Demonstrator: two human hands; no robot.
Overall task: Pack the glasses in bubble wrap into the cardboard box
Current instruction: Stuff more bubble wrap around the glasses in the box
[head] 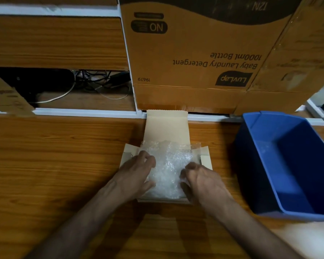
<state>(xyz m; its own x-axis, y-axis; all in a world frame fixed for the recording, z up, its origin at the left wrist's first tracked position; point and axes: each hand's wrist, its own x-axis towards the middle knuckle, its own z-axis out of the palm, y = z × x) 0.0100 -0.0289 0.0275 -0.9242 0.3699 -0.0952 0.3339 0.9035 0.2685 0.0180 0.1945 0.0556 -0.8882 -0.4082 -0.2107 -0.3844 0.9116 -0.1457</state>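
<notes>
The cardboard box [166, 128] lies open under both hands, its lid standing beyond them. The bubble wrap bundle [168, 165] already sits inside, between the hands. Left hand [137, 171] and right hand [198, 176] grasp its sides. Glasses are hidden; closing remains, I think.
</notes>
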